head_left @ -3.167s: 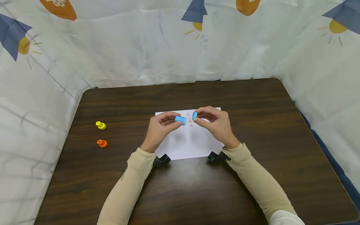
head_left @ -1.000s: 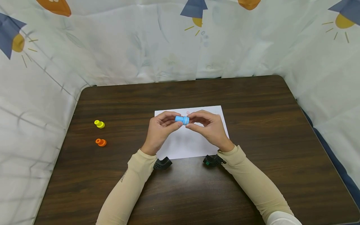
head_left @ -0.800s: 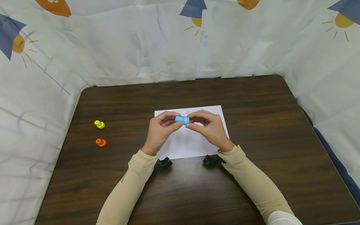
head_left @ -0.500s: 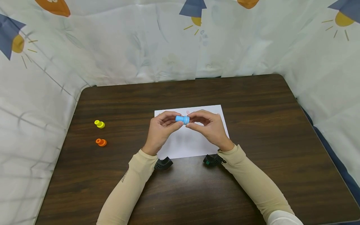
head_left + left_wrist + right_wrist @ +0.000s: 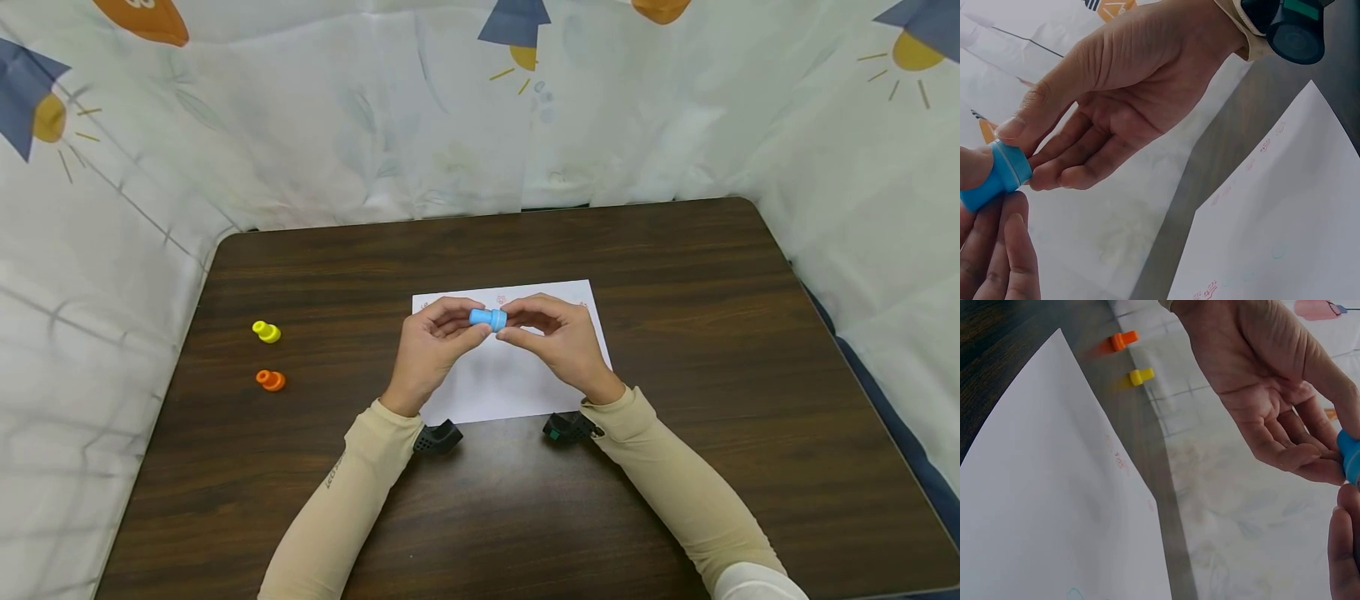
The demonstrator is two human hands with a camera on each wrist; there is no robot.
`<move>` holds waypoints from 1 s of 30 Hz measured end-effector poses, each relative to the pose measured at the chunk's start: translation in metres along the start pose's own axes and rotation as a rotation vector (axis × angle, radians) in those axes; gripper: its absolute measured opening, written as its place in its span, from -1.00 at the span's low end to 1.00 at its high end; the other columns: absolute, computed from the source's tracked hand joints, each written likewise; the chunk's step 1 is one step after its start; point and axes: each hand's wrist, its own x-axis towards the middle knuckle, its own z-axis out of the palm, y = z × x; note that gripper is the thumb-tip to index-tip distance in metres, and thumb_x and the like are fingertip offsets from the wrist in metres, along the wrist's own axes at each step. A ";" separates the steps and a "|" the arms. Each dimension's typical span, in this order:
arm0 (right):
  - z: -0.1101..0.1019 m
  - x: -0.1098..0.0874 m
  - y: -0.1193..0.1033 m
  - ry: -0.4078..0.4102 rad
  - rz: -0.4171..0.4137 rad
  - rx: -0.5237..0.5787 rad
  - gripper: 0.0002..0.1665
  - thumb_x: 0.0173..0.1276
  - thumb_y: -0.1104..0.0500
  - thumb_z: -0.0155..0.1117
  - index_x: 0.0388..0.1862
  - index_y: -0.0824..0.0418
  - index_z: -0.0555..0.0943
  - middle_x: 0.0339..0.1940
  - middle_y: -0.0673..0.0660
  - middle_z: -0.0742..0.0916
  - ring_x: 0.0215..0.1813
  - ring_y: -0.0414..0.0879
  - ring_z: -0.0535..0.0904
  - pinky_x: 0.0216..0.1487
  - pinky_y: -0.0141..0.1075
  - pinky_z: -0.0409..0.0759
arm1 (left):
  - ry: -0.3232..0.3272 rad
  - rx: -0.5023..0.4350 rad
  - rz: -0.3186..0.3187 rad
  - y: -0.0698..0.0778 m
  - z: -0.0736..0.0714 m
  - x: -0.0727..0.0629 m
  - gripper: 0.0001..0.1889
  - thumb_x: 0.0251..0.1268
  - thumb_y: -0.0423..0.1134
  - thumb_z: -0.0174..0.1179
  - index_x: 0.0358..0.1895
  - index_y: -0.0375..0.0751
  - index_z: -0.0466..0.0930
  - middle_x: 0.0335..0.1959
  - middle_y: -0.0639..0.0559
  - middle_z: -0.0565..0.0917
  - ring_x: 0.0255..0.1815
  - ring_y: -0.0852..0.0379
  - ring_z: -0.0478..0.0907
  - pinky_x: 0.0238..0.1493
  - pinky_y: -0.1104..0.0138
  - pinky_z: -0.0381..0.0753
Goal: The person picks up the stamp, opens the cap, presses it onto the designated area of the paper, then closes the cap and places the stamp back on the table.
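A small blue stamp with its cap on is held level above a white paper sheet. My left hand pinches its body end, and my right hand pinches the capped end between thumb and fingers. The left wrist view shows the blue stamp with the right hand on its cap and left fingers below. The right wrist view catches only an edge of the blue stamp beside the left hand. Faint red stamp marks show along the paper's far edge.
A yellow stamp and an orange stamp lie on the dark wooden table at the left. A printed white cloth walls in the table at the back and on both sides.
Three seconds ago the right hand held the blue cap apart from the stamp; the cap now sits on it. Over the last second the hands have barely moved.
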 end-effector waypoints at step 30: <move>-0.005 -0.009 -0.008 -0.100 0.074 -0.045 -0.65 0.25 0.38 0.51 0.03 0.34 0.71 -0.09 0.32 0.80 -0.10 -0.20 0.76 0.10 -0.33 0.77 | -0.048 0.065 -0.015 0.010 -0.010 -0.012 -0.66 0.23 -0.33 0.48 0.05 -0.31 0.69 -0.18 0.19 0.80 -0.13 0.22 0.80 0.07 0.32 0.80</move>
